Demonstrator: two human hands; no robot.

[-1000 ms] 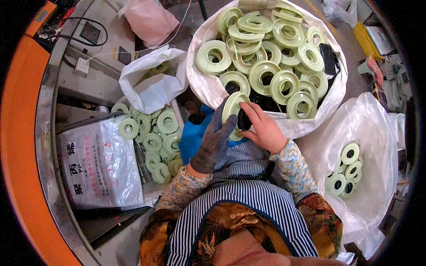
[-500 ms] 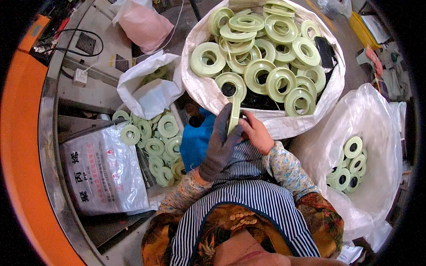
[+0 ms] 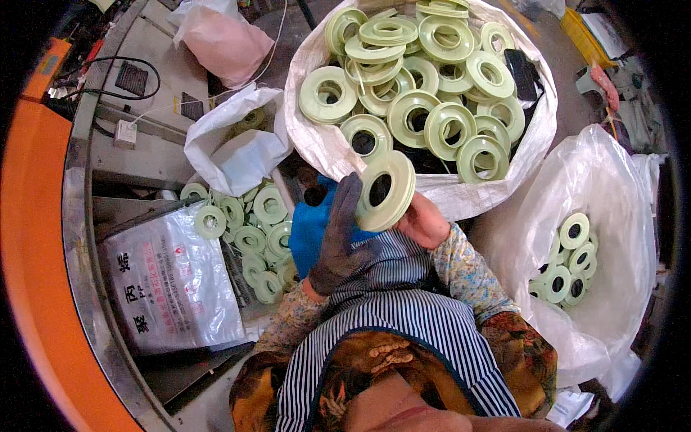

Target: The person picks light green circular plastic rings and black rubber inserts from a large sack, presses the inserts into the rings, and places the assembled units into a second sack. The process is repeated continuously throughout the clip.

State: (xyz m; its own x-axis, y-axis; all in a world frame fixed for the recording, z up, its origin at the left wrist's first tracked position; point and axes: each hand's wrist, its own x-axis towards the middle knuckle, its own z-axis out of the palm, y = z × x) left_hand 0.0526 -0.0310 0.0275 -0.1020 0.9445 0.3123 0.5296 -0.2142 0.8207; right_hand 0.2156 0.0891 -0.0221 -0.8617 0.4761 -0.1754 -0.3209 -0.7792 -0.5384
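A pale green plastic flanged ring [image 3: 402, 180] is tilted up in front of my apron, its round hole facing up and left. My bare right hand [image 3: 425, 222] grips it by the right-hand rim; some of the fingers are hidden behind the ring. Beside its left edge is my left hand [image 3: 342, 234] in a dark grey glove, fingers stretched upward and thumb apart. Whether the glove touches the rim I cannot tell. Just beyond, a big white woven sack [image 3: 306, 147] is heaped with similar green rings [image 3: 450, 129].
On the left, smaller green rings [image 3: 250, 240] lie beside a printed plastic sack [image 3: 173, 281] and an open white bag [image 3: 252, 155]. A clear plastic bag [image 3: 604, 187] at right holds more rings. An orange machine panel [image 3: 36, 252] lines the far left.
The ring has turned from edge-on to show its face and hole. My left hand has loosened from around it and spread its fingers; my right hand keeps its grip.
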